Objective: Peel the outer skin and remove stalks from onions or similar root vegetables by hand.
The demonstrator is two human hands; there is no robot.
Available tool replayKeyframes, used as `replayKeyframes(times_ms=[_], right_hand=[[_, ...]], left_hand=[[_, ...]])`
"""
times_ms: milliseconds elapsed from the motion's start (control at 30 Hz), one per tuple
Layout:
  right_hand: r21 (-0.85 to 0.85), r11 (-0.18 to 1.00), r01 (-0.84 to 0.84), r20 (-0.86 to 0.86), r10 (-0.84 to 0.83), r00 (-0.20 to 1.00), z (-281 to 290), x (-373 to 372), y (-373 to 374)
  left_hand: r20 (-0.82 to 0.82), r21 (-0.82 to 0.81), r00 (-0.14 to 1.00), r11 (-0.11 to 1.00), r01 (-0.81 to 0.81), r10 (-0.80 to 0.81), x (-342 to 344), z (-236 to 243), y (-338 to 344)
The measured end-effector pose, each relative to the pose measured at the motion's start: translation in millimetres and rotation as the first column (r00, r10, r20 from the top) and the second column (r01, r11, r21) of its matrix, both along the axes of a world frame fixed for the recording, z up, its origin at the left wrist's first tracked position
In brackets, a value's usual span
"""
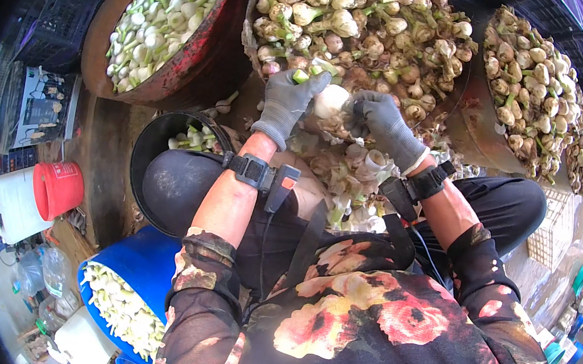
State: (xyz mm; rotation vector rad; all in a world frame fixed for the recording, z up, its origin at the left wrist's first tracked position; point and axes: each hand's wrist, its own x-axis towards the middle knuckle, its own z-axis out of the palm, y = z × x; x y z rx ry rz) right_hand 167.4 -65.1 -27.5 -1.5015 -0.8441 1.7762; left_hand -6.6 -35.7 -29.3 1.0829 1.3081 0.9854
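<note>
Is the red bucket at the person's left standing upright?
No, the red bucket lies tipped on its side against a white container, away from both gloved hands.

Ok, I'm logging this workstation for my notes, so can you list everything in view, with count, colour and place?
peeled bulb: one, white with a green stem stub, held between both hands
basin of unpeeled bulbs: one, rusty brown, top centre
basin of peeled bulbs: one, rusty red, white-green contents, top left
heap of unpeeled bulbs: one, tan, top right
black bucket: one, left of the lap
blue tub: one, pale trimmings inside, lower left
red bucket: one, far left
peelings: pile, pale, on the lap
left hand: grey glove, fingers on the bulb
right hand: grey glove, fingers on the bulb
</note>
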Motion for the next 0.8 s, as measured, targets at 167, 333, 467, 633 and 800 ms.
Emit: replayKeyframes(times_ms=[167, 333, 467, 633, 800], right_hand=[[0.006, 1.000, 0.017, 0.077, -0.017, 0.997, 4, 16, 2], [0.076, 0.973, -0.217, 0.272, 0.189, 0.943, -1, 3, 1], [0.013, 0.870, -0.493, 0.739, 0.324, 0.591, 10, 6, 11], [0.008, 0.419, -0.908, 0.954, 0.270, 0.133, 74, -14, 6], [0.188, -0.104, -0.977, 0.890, 0.438, 0.125, 170, -46, -11]], left_hand=[[0.068, -0.198, 0.998, 0.980, -0.002, 0.016, -3, 6, 2], [-0.261, 0.032, 0.965, 0.999, 0.012, -0.003, 6, -1, 3], [0.172, 0.117, 0.943, 0.945, -0.306, 0.284, -30, 27, 21], [0.863, -0.130, 0.421, 0.929, -0.346, 0.278, -82, 47, 47], [0.716, -0.337, 0.567, 0.913, -0.230, 0.407, -59, 13, 43]])
